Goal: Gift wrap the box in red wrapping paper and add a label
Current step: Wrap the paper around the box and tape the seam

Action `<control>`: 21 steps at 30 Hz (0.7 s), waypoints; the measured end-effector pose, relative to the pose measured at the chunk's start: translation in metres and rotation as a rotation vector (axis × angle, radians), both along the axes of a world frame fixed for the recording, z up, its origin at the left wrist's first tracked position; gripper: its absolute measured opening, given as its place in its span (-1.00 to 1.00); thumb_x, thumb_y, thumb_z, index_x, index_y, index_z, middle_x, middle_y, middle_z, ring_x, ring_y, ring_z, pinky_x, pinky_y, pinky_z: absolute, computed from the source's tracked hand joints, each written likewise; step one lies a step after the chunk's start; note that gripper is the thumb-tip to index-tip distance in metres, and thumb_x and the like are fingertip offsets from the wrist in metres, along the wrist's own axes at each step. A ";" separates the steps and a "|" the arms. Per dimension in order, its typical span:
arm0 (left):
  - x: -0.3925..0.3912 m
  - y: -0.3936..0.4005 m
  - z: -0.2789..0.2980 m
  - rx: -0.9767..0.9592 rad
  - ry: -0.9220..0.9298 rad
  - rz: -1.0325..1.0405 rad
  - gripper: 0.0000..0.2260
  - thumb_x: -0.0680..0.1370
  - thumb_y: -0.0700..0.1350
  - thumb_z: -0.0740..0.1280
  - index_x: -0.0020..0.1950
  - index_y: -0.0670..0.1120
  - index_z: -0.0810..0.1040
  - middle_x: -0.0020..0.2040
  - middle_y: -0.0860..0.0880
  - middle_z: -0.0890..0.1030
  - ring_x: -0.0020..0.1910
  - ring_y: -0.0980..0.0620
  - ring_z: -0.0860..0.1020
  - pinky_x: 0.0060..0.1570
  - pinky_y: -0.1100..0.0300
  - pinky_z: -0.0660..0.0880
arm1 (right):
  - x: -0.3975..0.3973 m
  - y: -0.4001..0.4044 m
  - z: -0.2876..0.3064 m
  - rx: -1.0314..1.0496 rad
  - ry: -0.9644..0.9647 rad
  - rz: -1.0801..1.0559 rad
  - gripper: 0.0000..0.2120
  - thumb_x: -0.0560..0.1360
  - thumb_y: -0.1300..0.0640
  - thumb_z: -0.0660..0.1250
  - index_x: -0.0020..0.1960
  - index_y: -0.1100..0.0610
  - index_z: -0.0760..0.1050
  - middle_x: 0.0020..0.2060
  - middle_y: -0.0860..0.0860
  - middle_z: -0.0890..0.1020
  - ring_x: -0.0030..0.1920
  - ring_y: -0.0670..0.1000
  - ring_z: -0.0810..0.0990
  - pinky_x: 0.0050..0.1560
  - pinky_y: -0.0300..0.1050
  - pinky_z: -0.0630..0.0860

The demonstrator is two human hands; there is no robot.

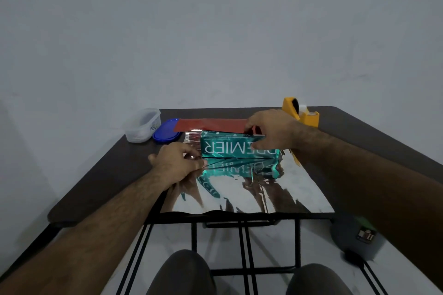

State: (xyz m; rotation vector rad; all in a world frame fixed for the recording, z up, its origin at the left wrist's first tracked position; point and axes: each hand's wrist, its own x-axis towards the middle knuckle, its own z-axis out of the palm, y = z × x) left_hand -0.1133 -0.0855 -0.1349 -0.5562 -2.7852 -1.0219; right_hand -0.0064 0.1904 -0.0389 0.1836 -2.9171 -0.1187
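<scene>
The teal box (236, 148) stands on shiny wrapping paper (251, 194) (red on its far flap) in the middle of the desk (115, 170). The right hand (273, 133) grips the box's top edge. The left hand (178, 163) seems to pinch the paper's left edge.

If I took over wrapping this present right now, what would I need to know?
Left hand: fingers curled on the shiny wrapping paper at the box's left end.
Right hand: grips the teal box at its top right, with the paper's red far edge by the fingers.
The box stands on the paper, silver side up, on the dark table. The yellow tape dispenser sits behind the right hand.
Done: box placed on the paper.
Left: fold the paper over, tape it, close the ends, add the label. I see no label.
</scene>
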 end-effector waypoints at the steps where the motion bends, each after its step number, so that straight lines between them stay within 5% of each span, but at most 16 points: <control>1: 0.002 0.001 0.000 0.003 0.008 0.008 -0.71 0.34 0.36 0.60 -0.10 0.23 0.72 -0.02 0.28 0.67 0.16 0.13 0.56 0.36 -0.16 0.28 | 0.000 0.001 0.000 0.004 0.001 0.005 -0.51 0.42 -0.18 0.53 0.30 -0.07 0.60 0.15 -0.13 0.66 0.07 -0.05 0.62 0.10 0.02 0.62; 5: 0.010 0.004 0.002 0.060 0.069 0.042 -0.69 0.36 0.34 0.61 -0.13 0.15 0.69 -0.14 0.29 0.63 0.05 0.14 0.58 0.29 -0.08 0.32 | -0.001 0.004 -0.001 -0.001 -0.005 0.022 -0.53 0.43 -0.15 0.53 0.30 -0.07 0.60 0.14 -0.13 0.66 0.08 -0.04 0.62 0.11 -0.01 0.60; 7: 0.011 0.005 0.004 0.177 0.246 0.032 -0.64 0.39 0.36 0.55 -0.10 0.10 0.64 -0.17 0.25 0.61 -0.02 0.09 0.60 0.27 -0.11 0.42 | -0.002 0.006 -0.003 -0.010 -0.016 0.023 -0.56 0.42 -0.15 0.53 0.27 -0.08 0.61 0.10 -0.14 0.65 0.06 -0.04 0.63 0.08 -0.02 0.61; 10: 0.011 0.007 0.019 0.088 0.549 -0.085 -0.44 0.38 0.31 0.55 0.28 0.07 0.58 0.25 0.09 0.60 0.30 -0.08 0.55 0.32 -0.17 0.39 | -0.002 0.008 -0.003 -0.026 -0.025 0.030 -0.54 0.41 -0.18 0.54 0.26 -0.09 0.59 0.06 -0.19 0.61 0.04 -0.07 0.61 0.07 -0.02 0.61; 12: 0.011 0.016 0.032 -0.115 0.481 -0.197 -0.14 0.39 0.34 0.58 0.58 0.06 0.38 0.61 0.01 0.39 0.57 -0.08 0.34 0.50 -0.23 0.25 | -0.001 0.012 -0.004 -0.037 -0.011 0.023 -0.35 0.37 -0.23 0.56 0.38 -0.04 0.53 0.15 -0.15 0.56 0.15 -0.04 0.56 0.16 0.00 0.56; 14: 0.012 0.030 0.038 -0.272 0.418 -0.276 -0.04 0.41 0.41 0.52 0.68 0.08 0.24 0.68 0.01 0.30 0.66 -0.03 0.23 0.60 -0.23 0.13 | 0.003 0.021 -0.005 -0.081 0.028 0.017 -0.15 0.30 -0.28 0.59 0.49 0.00 0.45 0.33 -0.05 0.52 0.31 0.02 0.49 0.34 0.07 0.48; 21: 0.023 0.057 0.035 -0.376 0.573 -0.249 -0.42 0.54 0.30 0.45 0.49 0.08 0.51 0.41 0.09 0.59 0.43 0.00 0.49 0.47 -0.19 0.20 | 0.031 0.053 -0.029 -0.236 0.132 -0.232 0.30 0.16 -0.30 0.71 0.68 0.07 0.12 0.58 0.07 0.30 0.53 0.19 0.29 0.50 0.14 0.31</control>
